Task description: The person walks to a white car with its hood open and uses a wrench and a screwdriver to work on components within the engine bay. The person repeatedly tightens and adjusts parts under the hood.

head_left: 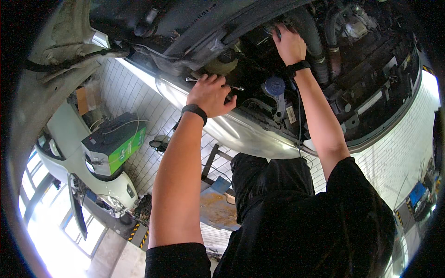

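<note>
My left hand (211, 96), with a black band at the wrist, is curled at the inner edge of the car's pale fender (232, 129). Shiny ends of a metal wrench (238, 88) stick out on both sides of its fingers. Something dark shows between thumb and fingers. Deeper in the engine bay is my right hand (291, 45), its fingers bent around a spot beside a thick black hose (309, 37); what they grip is hidden. Between the hands sits a blue reservoir cap (274, 86). A round, yellowish reservoir (222, 64) with a dark cap lies just beyond my left hand.
The raised hood (60, 28) hangs at the upper left. A thin black cable (299, 116) runs down over the car's front edge. On the left, a green and grey box-shaped machine (113, 146) rests against another pale car (109, 187). A cardboard box (88, 99) stands behind it.
</note>
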`<state>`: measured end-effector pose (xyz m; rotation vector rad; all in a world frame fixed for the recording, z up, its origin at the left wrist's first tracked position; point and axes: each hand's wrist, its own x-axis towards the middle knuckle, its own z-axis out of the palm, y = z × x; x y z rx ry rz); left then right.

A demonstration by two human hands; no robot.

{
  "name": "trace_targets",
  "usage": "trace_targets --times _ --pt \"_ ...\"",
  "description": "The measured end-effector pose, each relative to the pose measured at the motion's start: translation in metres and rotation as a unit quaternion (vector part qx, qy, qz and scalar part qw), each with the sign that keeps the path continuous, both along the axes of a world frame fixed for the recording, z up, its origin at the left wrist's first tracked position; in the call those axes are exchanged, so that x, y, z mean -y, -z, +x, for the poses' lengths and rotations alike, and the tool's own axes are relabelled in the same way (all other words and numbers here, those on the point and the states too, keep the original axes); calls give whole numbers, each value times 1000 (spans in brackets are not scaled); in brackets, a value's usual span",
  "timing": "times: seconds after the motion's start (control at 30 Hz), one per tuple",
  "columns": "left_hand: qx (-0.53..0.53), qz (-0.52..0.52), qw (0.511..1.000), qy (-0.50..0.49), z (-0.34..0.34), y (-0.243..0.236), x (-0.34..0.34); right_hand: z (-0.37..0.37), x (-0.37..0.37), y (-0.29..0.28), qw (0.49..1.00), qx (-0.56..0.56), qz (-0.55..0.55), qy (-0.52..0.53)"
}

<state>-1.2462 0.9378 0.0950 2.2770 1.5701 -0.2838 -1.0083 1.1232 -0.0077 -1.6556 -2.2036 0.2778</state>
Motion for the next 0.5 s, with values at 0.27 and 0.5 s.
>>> trace_targets --times 0.27,0.5 --pt "2 3 1000 -1 0 1 1 -3 -11 -21 999 7 -36 32" --pt "-13 -3 1000 0 1 1 1 -8 -20 -18 999 4 29 -20"
